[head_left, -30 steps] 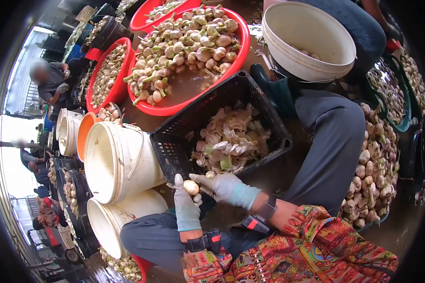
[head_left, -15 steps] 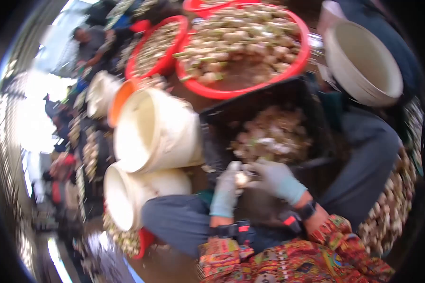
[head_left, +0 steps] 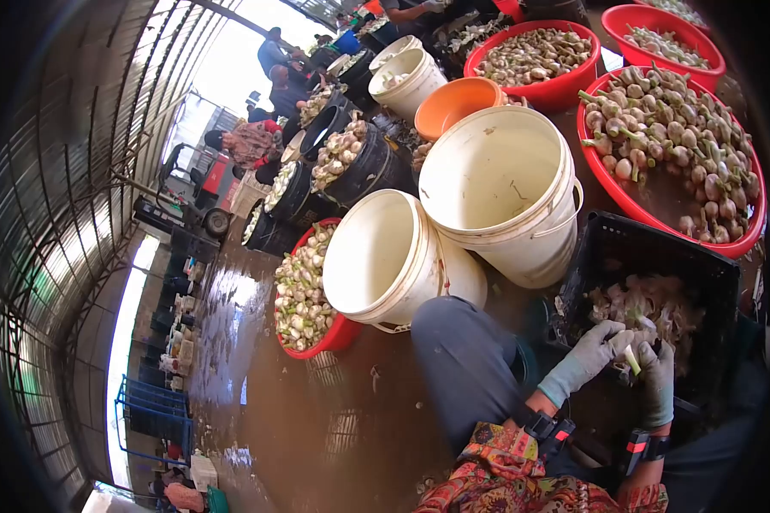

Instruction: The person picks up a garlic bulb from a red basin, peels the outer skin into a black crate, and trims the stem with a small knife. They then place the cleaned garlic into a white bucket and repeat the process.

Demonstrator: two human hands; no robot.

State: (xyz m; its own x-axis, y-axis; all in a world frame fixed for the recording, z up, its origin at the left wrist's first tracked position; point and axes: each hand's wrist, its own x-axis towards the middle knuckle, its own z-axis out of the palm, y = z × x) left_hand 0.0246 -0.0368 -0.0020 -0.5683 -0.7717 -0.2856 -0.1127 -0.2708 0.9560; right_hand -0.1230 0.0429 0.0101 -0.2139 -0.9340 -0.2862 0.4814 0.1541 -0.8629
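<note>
Both of my hands wear pale gloves and are close together over the near edge of a black crate (head_left: 592,256). Between them is a garlic stem (head_left: 632,360), pale with a yellow-green tint. The closed fingers of my left hand (head_left: 589,357) pinch at its upper end; the bulb is hard to make out. My right hand (head_left: 657,383) is closed right beside the stem. A small dark thing shows at its fingertips, too small to name. Loose garlic skins (head_left: 650,301) lie in the crate behind my fingers.
White buckets (head_left: 565,231) stand left of the crate, near my bent knee (head_left: 458,342). Red tubs of garlic (head_left: 603,162) stand beyond, and another red tub (head_left: 338,335) is at the left. An orange basin (head_left: 459,104) is farther back. Wet floor (head_left: 316,427) stretches left; people work at the back.
My view has swung left, so the crate, tubs and hands now appear farther right, with more floor and shed visible. My hands stay close together over the crate's near edge.
</note>
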